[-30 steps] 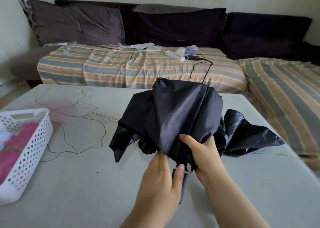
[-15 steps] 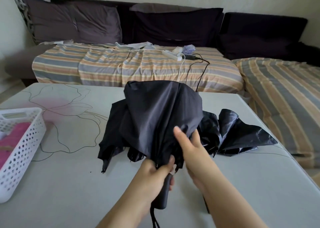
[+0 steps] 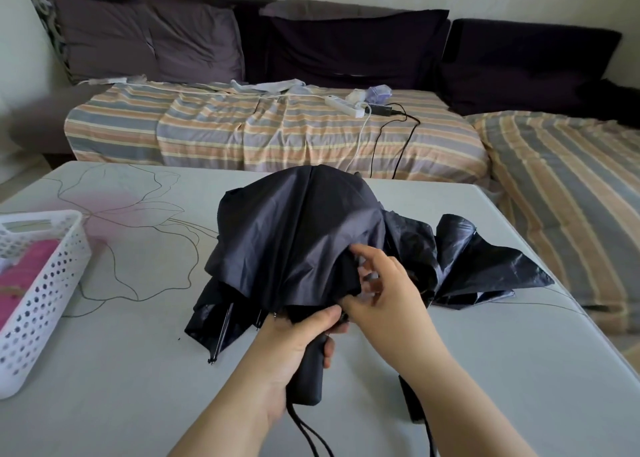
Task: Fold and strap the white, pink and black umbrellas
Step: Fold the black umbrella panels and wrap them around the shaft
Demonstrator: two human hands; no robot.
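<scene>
A black umbrella [image 3: 301, 234] lies collapsed and loose over the middle of the grey table [image 3: 138, 370], its canopy bunched and rib tips showing at the lower left. My left hand [image 3: 294, 349] grips its black handle, from which a wrist cord hangs toward me. My right hand [image 3: 384, 283] is at the canopy's right edge with fingers spread and lightly curled among the fabric folds. A pink umbrella [image 3: 20, 276] lies in the white basket [image 3: 48, 304] at the left edge. No white umbrella is visible.
A second heap of shiny black fabric [image 3: 485, 266] lies on the table right of the umbrella. A black strap-like piece [image 3: 412, 401] lies under my right forearm. Beyond the table stands a striped sofa [image 3: 277, 127] with a power strip [image 3: 346, 104] and cables.
My left hand slid from the canopy's lower edge down onto the handle. My right hand shifted to the canopy's right side and opened its fingers. The canopy moved left and settled lower.
</scene>
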